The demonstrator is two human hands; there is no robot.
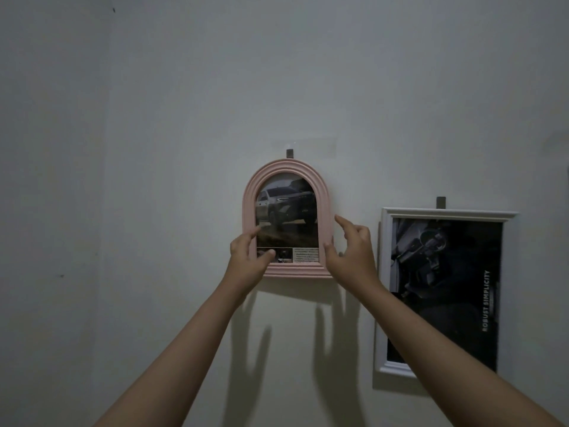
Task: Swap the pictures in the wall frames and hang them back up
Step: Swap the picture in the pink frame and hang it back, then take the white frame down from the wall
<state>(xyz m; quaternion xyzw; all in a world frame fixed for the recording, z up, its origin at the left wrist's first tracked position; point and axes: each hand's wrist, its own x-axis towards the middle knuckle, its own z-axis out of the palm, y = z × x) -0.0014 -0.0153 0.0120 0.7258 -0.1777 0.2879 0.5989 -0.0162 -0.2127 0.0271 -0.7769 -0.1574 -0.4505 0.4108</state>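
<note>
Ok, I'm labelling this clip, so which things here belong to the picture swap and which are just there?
Job: pink arched frame; white frame; pink frame's hook; white frame's hook; left hand and right hand at the pink frame's sides.
Just there: wall, hand shadows.
</note>
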